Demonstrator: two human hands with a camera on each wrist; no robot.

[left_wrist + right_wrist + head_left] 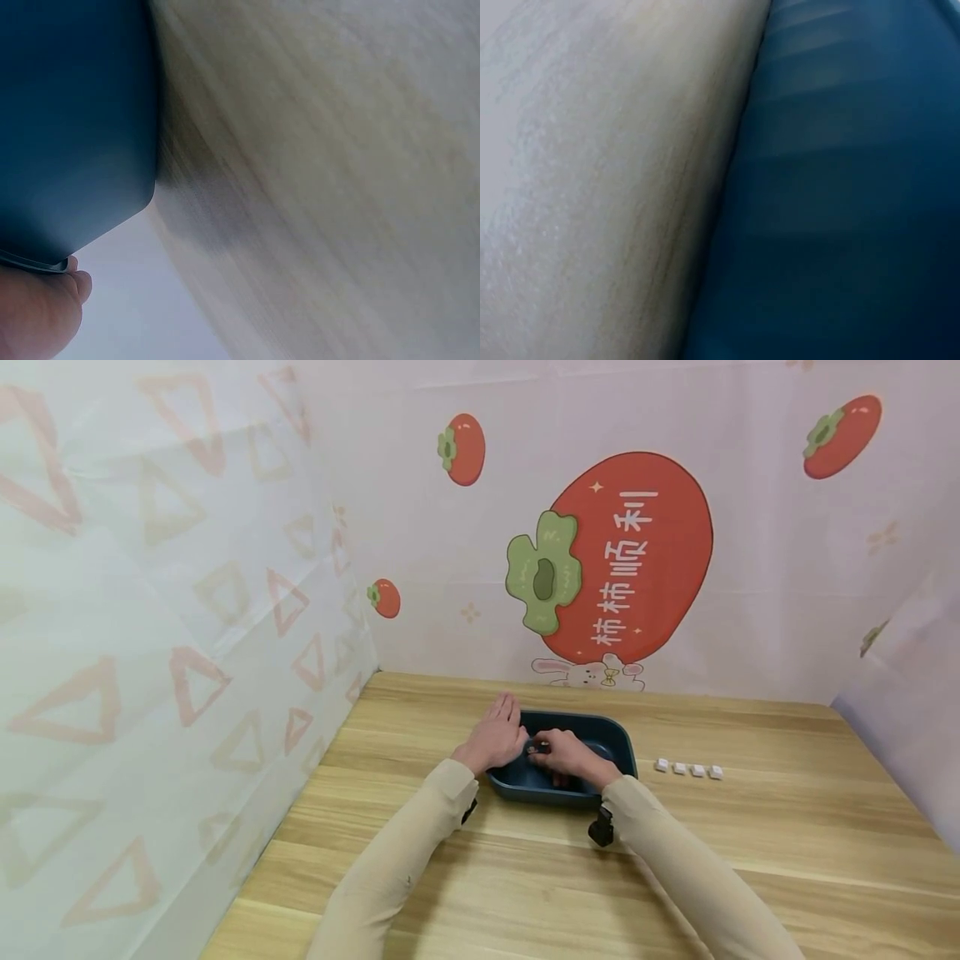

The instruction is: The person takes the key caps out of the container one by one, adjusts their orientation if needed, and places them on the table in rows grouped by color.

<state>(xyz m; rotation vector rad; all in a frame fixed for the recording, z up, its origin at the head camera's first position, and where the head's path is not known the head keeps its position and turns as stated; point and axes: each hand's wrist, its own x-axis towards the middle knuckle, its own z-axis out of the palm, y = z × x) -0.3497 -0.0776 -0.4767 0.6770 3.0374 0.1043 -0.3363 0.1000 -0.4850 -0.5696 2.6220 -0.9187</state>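
A dark blue rectangular bin (611, 735) stands on the wooden table in the head view. My left hand (497, 735) rests over its left rim, fingers straight and pointing away from me. In the left wrist view, the fingertips (37, 311) show right at the bin's rim, below its outer wall (75, 127). My right hand (566, 753) reaches down into the bin with bent fingers. At its fingertips it pinches a small dark-and-light object (537, 748), whose kind I cannot tell. Only the bin's ribbed blue wall (832, 187) and the table appear in the right wrist view.
Several small white cubes (698, 771) sit in a row on the table (810, 827), right of the bin. A printed sheet with a large persimmon (660, 560) covers the back wall, and a triangle-patterned sheet (187, 610) hangs along the left side.
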